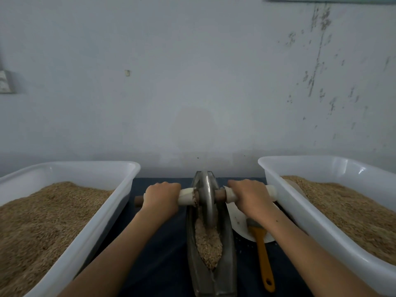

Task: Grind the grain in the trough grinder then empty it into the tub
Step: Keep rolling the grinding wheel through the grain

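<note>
From the head camera, looking down over the person's forearms, a long metal trough grinder (211,273) lies lengthwise on the dark blue tabletop (158,254), its narrow far end pointing at the pale wall (192,82). A metal wheel (206,198) stands upright in the groove toward the far end, with a wooden axle (219,195) running through it from side to side. The left hand (160,197) is curled round the white-wrapped grip (186,197) on the left of the wheel, knuckles up, with the brown end of the axle poking out beyond it; the right hand (249,195) is wrapped the same way round the white grip on the right, whose end shows past the hand near the right tub. Both hands sit level with each other, just either side of the wheel. The grain (207,243) lies in the trough's groove on the near side of the wheel, a pale crushed heap between the two forearms and nearer the person than the hands. A white tub (92,221) heaped with brown grain stands left of the grinder, and a second white tub (300,211), also holding grain, stands to the right. Between the grinder and the right tub rests a white plate (240,224), partly under the right forearm, and a brush with a yellow handle (262,256) lies across its near edge, handle toward the person.
</note>
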The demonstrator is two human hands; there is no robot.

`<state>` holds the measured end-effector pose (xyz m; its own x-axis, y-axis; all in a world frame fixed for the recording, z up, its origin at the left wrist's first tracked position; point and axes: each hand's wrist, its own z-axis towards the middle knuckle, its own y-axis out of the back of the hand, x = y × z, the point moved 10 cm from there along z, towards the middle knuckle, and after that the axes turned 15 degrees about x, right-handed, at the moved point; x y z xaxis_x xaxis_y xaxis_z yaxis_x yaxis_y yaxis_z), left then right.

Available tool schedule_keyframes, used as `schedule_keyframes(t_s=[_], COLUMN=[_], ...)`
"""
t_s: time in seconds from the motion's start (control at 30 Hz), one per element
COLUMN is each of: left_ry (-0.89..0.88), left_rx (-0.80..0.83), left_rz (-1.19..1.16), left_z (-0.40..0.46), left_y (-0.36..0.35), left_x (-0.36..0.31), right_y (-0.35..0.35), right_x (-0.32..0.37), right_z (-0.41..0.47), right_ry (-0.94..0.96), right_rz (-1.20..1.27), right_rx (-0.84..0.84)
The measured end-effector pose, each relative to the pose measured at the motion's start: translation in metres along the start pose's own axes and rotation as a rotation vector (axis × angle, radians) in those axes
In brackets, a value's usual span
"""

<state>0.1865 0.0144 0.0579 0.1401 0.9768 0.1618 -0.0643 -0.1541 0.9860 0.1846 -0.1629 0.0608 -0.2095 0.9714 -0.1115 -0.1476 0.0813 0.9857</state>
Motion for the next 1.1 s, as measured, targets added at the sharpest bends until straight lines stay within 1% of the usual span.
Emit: schedule_keyframes(t_s=[0.03, 0.07, 0.13, 0.2, 0.3, 0.4, 0.47, 0.53, 0.6, 0.7, 0.77, 0.8, 0.87, 1.0, 1.1], left_ry=[-0.005, -0.010, -0.025, -0.047, -0.056, -0.077, -0.066, -0.034, -0.010, 0.016, 0.017, 0.016, 0.014, -0.029, -0.050], left_rx=[-0.017, -0.022, 0.008, 0.107, 0.303, 0.450, 0.446, 0.354, 0.208, -0.010, -0.055, -0.038, 0.040, 0.268, 0.391], left_rz=[0.000, 0.005, 0.018, 0.026, -0.003, -0.070, -0.071, -0.040, 0.007, 0.021, 0.010, 0.008, 0.007, -0.032, -0.059], left_z=[0.000, -0.001, -0.001, 0.000, -0.002, -0.006, -0.005, -0.002, 0.001, 0.000, -0.002, -0.001, 0.000, 0.000, 0.000], left_y=[0.001, 0.001, 0.000, -0.006, -0.019, -0.033, -0.033, -0.026, -0.014, 0.002, 0.004, 0.002, -0.004, -0.022, -0.031], left_x=[-0.001, -0.001, -0.002, -0.003, -0.001, 0.000, 0.001, 0.003, 0.001, -0.001, -0.002, -0.002, 0.000, 0.003, 0.003], right_y=[0.001, 0.000, -0.004, -0.012, -0.024, -0.028, -0.029, -0.026, -0.019, -0.006, -0.005, -0.005, -0.007, -0.015, -0.021], right_x=[0.000, -0.001, -0.002, -0.002, 0.001, 0.001, 0.001, 0.000, -0.001, -0.003, -0.004, -0.004, -0.001, 0.004, 0.003], right_z=[-0.001, -0.001, -0.001, -0.002, -0.011, -0.017, -0.016, -0.009, -0.001, 0.001, 0.000, 0.000, 0.000, -0.006, -0.013], right_ry=[-0.003, -0.002, 0.012, 0.035, 0.045, 0.026, 0.013, -0.002, -0.015, -0.046, -0.051, -0.048, -0.026, 0.026, 0.036], right_rz=[-0.003, 0.003, 0.016, 0.024, 0.041, 0.073, 0.064, 0.028, 0.022, 0.031, 0.023, 0.022, -0.003, -0.042, -0.008], right_rx=[-0.028, -0.019, 0.081, 0.257, 0.511, 0.637, 0.642, 0.556, 0.385, 0.118, 0.049, 0.057, 0.137, 0.423, 0.553])
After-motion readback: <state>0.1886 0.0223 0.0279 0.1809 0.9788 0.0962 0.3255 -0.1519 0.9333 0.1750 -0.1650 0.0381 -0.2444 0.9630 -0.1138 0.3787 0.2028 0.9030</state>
